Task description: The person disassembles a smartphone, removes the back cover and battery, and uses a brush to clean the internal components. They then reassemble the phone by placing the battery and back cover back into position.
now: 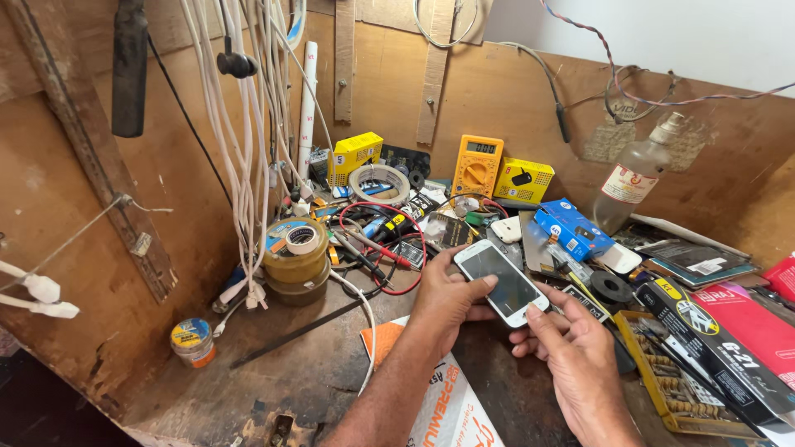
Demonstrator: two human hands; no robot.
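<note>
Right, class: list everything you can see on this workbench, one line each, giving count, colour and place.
smartphone: one, white, centre, held in both hands
multimeter: one, orange-yellow, propped at the back wall
yellow boxes: two, beside the multimeter
blue box: one, right of centre
bottle: one, clear, leaning at back right
tape rolls: a stack, tan, left of centre
small tin: one, front left
white cables: a bundle, hanging at left
test leads: red and black, behind the phone
black box: one, long, at right
left hand: grips the phone's left edge
right hand: fingers at the phone's lower corner
</note>
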